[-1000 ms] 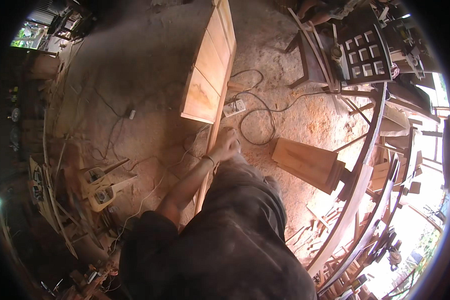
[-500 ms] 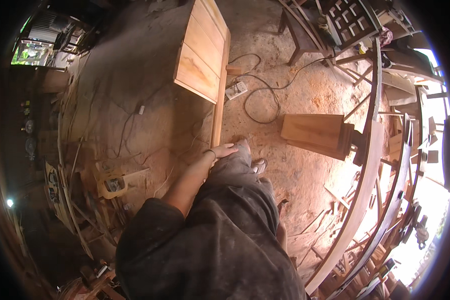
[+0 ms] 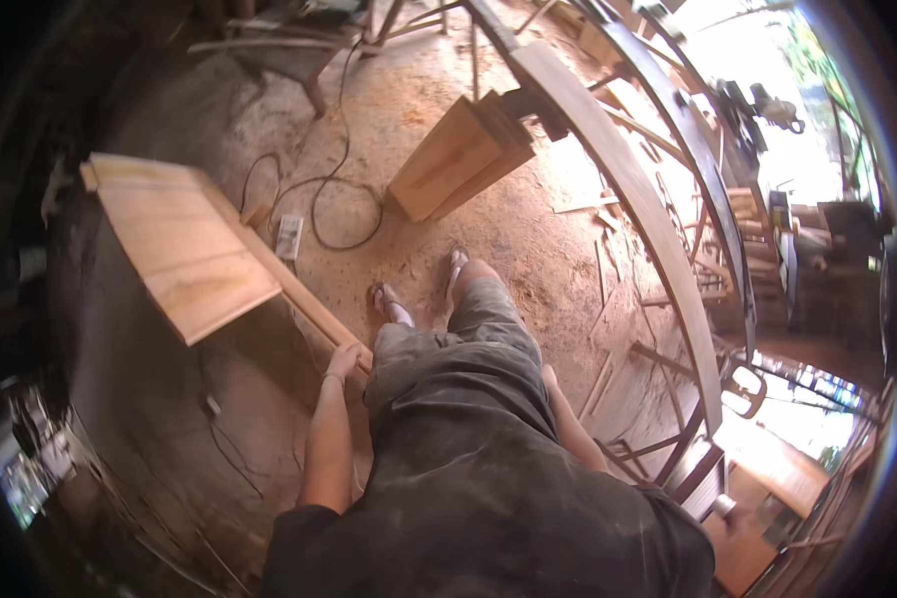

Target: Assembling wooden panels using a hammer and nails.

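Note:
My left hand (image 3: 345, 359) is curled on the end of a long wooden rail (image 3: 307, 307) beside my left thigh. That rail runs along a pale slatted wooden panel (image 3: 184, 239), which stands at the left. At my right side, my right hand (image 3: 549, 381) shows only in part next to my shorts, its fingers hidden by my body. My sandaled feet (image 3: 393, 303) stand on the dusty floor, below a tapered wooden piece (image 3: 453, 159) at the upper middle.
A power strip (image 3: 289, 237) and looped black cable lie on the floor near the panel. Long curved boards (image 3: 618, 189) on supports line the right side, with scattered offcuts (image 3: 598, 384) beneath. A dark wooden piece of furniture (image 3: 279, 65) stands at the top.
The view has swung to the right, so the panel now appears at the left. My left hand has moved from my leg to the rail, and my right arm has come into view.

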`<action>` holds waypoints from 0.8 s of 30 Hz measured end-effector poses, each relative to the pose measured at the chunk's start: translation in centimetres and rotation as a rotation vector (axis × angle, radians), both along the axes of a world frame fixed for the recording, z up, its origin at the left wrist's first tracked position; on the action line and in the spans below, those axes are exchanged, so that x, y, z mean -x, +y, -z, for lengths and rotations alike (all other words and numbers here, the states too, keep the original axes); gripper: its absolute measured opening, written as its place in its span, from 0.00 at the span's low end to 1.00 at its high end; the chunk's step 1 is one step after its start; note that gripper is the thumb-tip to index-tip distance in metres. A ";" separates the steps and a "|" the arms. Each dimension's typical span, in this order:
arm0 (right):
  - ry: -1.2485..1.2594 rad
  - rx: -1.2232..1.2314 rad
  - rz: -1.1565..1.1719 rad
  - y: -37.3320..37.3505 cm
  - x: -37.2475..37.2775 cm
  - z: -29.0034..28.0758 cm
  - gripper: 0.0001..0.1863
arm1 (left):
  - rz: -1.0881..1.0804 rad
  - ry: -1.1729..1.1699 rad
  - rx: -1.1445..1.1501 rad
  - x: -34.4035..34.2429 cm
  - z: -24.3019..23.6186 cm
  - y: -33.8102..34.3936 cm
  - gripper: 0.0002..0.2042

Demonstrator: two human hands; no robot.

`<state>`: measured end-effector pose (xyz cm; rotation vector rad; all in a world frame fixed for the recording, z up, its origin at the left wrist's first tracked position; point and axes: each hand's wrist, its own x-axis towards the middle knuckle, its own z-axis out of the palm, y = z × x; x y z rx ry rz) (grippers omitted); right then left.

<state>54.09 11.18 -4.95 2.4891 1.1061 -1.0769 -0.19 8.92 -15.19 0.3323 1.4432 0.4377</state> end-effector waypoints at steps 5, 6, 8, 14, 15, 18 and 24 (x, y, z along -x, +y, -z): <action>0.049 -0.285 0.000 9.9 0.5 -3.6 0.17 | 0.022 0.323 0.256 0.6 -3.6 1.8 0.16; 0.002 -0.357 -0.056 12.4 0.0 -4.3 0.19 | 0.001 0.349 0.248 0.4 -4.5 2.6 0.15; 0.046 -0.418 -0.029 17.9 -1.7 -5.5 0.16 | -0.051 0.384 0.243 -0.5 -6.2 3.9 0.15; -0.151 -0.704 -0.261 35.4 -10.8 -6.4 0.28 | 0.121 0.385 0.015 -6.4 -7.2 13.5 0.20; -0.185 -0.704 -0.310 38.0 -12.6 -6.2 0.29 | 0.170 0.400 -0.060 -8.3 -7.7 15.5 0.21; -0.256 -0.656 -0.419 44.2 -17.2 -5.1 0.31 | 0.402 0.438 -0.236 -13.2 -11.4 22.2 0.23; -0.499 -0.871 -0.565 49.4 -21.8 -3.9 0.28 | 0.041 0.300 -0.335 -19.6 -17.3 29.1 0.21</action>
